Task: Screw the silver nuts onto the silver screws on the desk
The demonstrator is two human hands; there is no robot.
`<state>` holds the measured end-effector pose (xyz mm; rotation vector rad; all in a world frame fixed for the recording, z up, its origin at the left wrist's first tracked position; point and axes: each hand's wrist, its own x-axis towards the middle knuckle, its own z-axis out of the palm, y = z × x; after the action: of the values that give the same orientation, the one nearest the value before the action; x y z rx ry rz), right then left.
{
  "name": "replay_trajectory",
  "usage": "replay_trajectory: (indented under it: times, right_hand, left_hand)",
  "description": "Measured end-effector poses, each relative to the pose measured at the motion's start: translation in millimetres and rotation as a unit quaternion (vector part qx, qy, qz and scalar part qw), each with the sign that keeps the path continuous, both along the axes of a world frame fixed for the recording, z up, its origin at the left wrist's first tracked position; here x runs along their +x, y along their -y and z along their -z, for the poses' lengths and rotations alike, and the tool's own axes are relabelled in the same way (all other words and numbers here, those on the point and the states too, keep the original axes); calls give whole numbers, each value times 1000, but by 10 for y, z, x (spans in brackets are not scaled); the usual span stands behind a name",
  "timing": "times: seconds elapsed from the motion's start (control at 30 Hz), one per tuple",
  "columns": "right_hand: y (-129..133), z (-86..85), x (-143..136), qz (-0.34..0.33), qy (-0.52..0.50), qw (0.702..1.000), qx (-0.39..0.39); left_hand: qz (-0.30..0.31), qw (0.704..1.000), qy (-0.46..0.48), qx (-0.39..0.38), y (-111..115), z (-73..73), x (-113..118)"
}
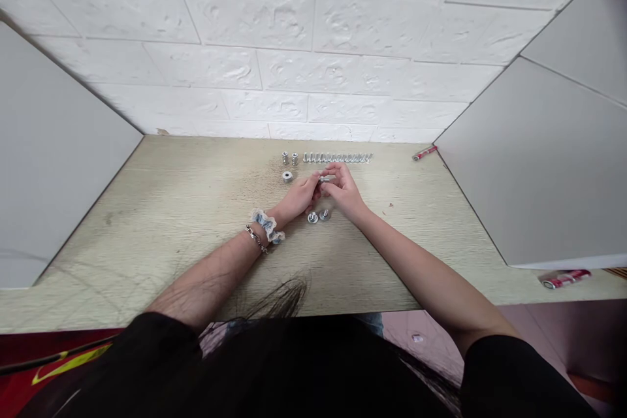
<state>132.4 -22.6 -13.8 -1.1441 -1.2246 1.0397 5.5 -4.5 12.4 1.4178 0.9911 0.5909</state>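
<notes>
My left hand and my right hand meet over the middle of the table. Between their fingertips is a small metal bolt, gripped from both sides. Just in front of the hands, two metal pieces with round flanges, one beside the other, rest on the wood. A round metal ring lies left of my fingers. Behind it stand two small metal cylinders, a left one and a right one. Several bolts stand in a row behind my right hand.
The pale wooden table ends at a white brick wall. Grey panels rise at the left and right. One red tube lies at the back right, another near the front right edge.
</notes>
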Motion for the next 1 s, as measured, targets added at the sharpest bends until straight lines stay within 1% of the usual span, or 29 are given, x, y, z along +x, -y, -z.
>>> replay_trajectory:
  times: [0.1, 0.23, 0.3, 0.5, 0.67, 0.8, 0.87, 1.0]
  right_hand:
    - [13, 1, -1, -1, 31, 999, -15]
    - [30, 12, -4, 4, 163, 987, 4]
    - [32, 11, -3, 10, 199, 980, 23]
    - [42, -14, 10, 4, 217, 975, 46]
    - [54, -1, 1, -33, 141, 989, 20]
    - [48, 18, 7, -11, 98, 995, 18]
    - [46, 14, 10, -2, 107, 994, 11]
    - [42, -1, 11, 2, 169, 985, 20]
  left_hand:
    - [-6, 1000, 10, -4, -11, 15, -2]
    - [0, 1000, 2, -3, -15, 20, -5]
    - [5, 1000, 0, -7, -9, 9, -6]
    - [3, 1000, 12, -25, 8, -25, -3]
    - [-2, 1000, -12, 0, 19, -33, -14]
    - [7, 1000, -19, 11, 21, -30, -15]
    - [2, 1000, -4, -1, 13, -18, -11]
    - [7, 1000, 5, -14, -4, 8, -6]
